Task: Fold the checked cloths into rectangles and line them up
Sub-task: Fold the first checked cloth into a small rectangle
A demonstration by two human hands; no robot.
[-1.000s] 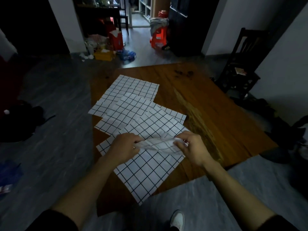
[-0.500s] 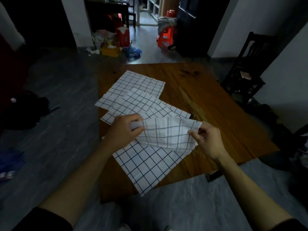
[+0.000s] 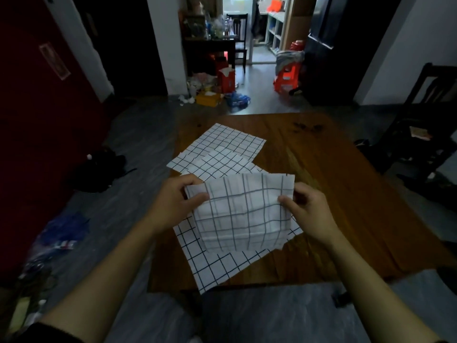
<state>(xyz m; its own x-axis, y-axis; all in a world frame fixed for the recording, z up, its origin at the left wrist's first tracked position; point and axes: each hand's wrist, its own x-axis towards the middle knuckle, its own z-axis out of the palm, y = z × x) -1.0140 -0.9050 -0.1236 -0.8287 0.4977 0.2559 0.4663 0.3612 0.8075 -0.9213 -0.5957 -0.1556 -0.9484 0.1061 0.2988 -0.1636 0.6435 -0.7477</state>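
Several white cloths with black checks lie overlapping on the left half of a brown wooden table [image 3: 346,194]. I hold the near checked cloth [image 3: 244,214] lifted up, its pale back side facing me and its lower part still lying on the table. My left hand [image 3: 175,204] pinches its upper left corner between thumb and fingers. My right hand [image 3: 306,211] pinches its upper right edge. Two more checked cloths [image 3: 222,149] lie flat behind it, toward the far left of the table.
A dark wooden chair [image 3: 420,134] stands off the table's right side. Dark clothing [image 3: 99,169] and blue items [image 3: 61,231] lie on the grey floor at left. Boxes, bags and a red stool [image 3: 286,78] clutter the floor beyond the table.
Both hands have raised the near cloth's far edge up and toward me, spreading apart, so the bunched fold has opened into a wide upright sheet. The view tilted upward.
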